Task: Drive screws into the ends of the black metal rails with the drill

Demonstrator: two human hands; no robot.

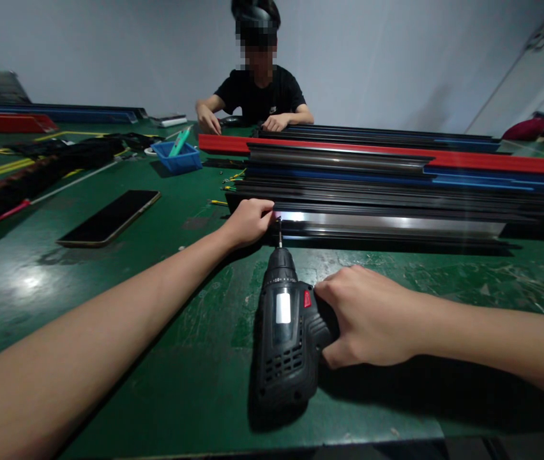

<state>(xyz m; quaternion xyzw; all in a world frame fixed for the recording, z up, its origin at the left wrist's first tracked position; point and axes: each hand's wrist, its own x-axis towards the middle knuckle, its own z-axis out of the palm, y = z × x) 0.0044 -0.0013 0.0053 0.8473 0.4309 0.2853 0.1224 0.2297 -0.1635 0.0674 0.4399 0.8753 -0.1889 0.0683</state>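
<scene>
My right hand is wrapped round the handle of a black cordless drill, which lies on its side low over the green table. The drill's bit points away from me and meets the left end of a long dark metal profile with a shiny inner face. A bright light shines on the profile near the bit. At that same end, my left hand grips the profile with curled fingers, partly hidden behind the hand. Whether a screw sits at the bit tip is too small to tell.
More black, blue and red profiles lie stacked behind. Left of them are a phone, a blue bin with a green-handled tool, and dark bundled strips. Across the table sits a co-worker, both hands on the far side.
</scene>
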